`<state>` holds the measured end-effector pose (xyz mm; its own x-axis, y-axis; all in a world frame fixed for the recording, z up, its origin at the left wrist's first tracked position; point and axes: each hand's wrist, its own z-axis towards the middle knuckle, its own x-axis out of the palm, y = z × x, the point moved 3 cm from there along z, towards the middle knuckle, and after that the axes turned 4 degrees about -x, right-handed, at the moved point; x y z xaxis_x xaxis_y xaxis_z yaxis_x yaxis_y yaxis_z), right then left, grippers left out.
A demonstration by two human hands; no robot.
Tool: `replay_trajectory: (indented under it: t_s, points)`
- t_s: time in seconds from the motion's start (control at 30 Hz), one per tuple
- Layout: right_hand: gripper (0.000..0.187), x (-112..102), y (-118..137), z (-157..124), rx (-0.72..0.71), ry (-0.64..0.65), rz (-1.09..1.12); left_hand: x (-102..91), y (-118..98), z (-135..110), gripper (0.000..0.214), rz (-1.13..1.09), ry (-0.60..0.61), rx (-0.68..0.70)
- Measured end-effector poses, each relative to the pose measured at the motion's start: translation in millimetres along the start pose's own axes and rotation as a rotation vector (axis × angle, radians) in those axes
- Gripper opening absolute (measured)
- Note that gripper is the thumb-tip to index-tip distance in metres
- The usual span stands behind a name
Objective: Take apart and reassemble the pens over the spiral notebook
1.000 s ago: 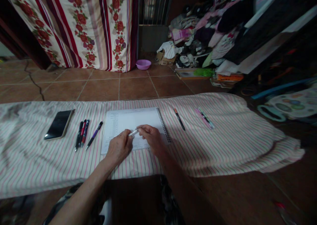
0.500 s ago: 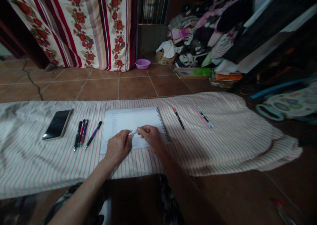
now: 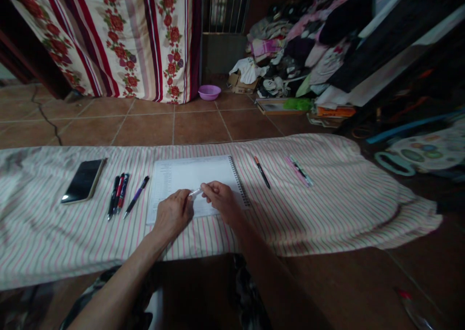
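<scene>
Between my two hands is a small, pale, slim tube-like piece (image 3: 196, 192), perhaps part of a pen; its exact kind I cannot make out. My left hand (image 3: 173, 214) rests on the lower left of a spiral notebook (image 3: 196, 170), its fingertips closed on one end of the piece. The other end is pinched by my right hand (image 3: 221, 198), above the notebook's lower right part. Left of the notebook lies a purple and black pen (image 3: 136, 197), with several dark and red pens (image 3: 118, 194) beside it. To the right are an orange-tipped black pen (image 3: 262, 172) and slim pink and green pens (image 3: 299, 170).
A striped cloth (image 3: 337, 199) covers the long table. Near its left end lies a phone (image 3: 83, 180). Beyond, on the tiled floor, are a purple basin (image 3: 209, 92), a cardboard box (image 3: 241, 84) and a heap of clothes (image 3: 290, 54). A floral curtain (image 3: 138, 29) hangs behind.
Both hands keep nearly the same pose, holding the pale piece between them. The view has shifted very slightly; the pens, phone and notebook lie as before.
</scene>
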<state>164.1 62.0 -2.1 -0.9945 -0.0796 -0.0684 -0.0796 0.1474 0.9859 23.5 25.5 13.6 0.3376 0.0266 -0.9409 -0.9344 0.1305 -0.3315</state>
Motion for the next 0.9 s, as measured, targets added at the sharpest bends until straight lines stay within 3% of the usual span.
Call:
replay_trajectory:
  t_s: [0.2, 0.37, 0.53, 0.7, 0.9]
  points:
    - [0.019, 0, 1, 1, -0.054, -0.003, 0.006, 1.1, -1, 0, 0.028, 0.016, -0.008, 0.014]
    - [0.013, 1, 5, -2, 0.004, 0.047, 0.091, -0.1, -1, 0, 0.027, 0.026, -0.005, 0.005]
    - [0.022, 0, 4, -3, 0.074, 0.035, 0.092, -0.9, -1, 0, 0.028, 0.026, -0.009, 0.001]
    - [0.027, -2, -2, 1, -0.038, 0.017, -0.057, -0.4, -2, -1, 0.027, 0.033, -0.012, 0.018]
    - [0.017, -3, -5, 3, -0.073, 0.001, -0.04, -0.8, -4, -1, 0.026, 0.058, 0.023, 0.016]
